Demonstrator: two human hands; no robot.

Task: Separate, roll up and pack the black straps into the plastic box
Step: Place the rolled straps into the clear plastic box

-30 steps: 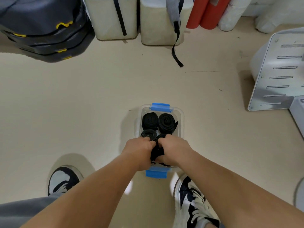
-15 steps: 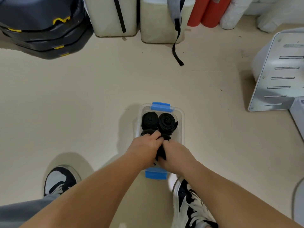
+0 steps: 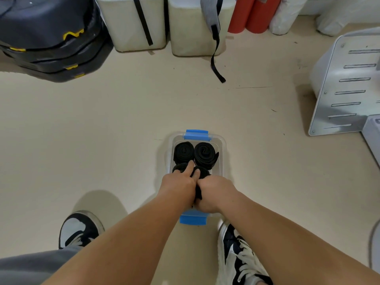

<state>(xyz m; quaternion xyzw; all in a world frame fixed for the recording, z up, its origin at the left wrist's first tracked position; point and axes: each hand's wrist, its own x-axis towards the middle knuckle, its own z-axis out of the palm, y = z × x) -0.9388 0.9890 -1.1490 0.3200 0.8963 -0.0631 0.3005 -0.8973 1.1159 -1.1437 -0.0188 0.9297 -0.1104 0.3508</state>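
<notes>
The plastic box (image 3: 224, 155) stands open-topped on the floor (image 3: 115, 124), its long axis running away from the person. One blue clip (image 3: 197, 134) sits at the far end and a second blue clip (image 3: 192, 220) at the near end. Bare floor borders the box on its left, right and far sides. The left shoe (image 3: 79, 229) and right shoe (image 3: 240, 249) flank the near end, the right shoe near the second clip. The slotted metal panel (image 3: 347, 85) stands well apart to the right, cut off by the frame edge. The white containers (image 3: 133, 21) and dark cases (image 3: 47, 36) line the far edge, cut off at the top.

The far-left roll (image 3: 184, 152) and far-right roll (image 3: 205, 154) lie side by side against the far wall of the box, touching. The middle-left roll (image 3: 178, 168) and middle-right roll (image 3: 204, 173) lie just behind them, partly covered.

Left hand (image 3: 177, 187): grip apart, two fingers straight, tips pressing on the middle rolls. Right hand (image 3: 216, 192): grip clamped, fingers curled under around a black strap (image 3: 198, 195), visible only as a dark band between the hands. The near half of the box interior is hidden under both hands.
</notes>
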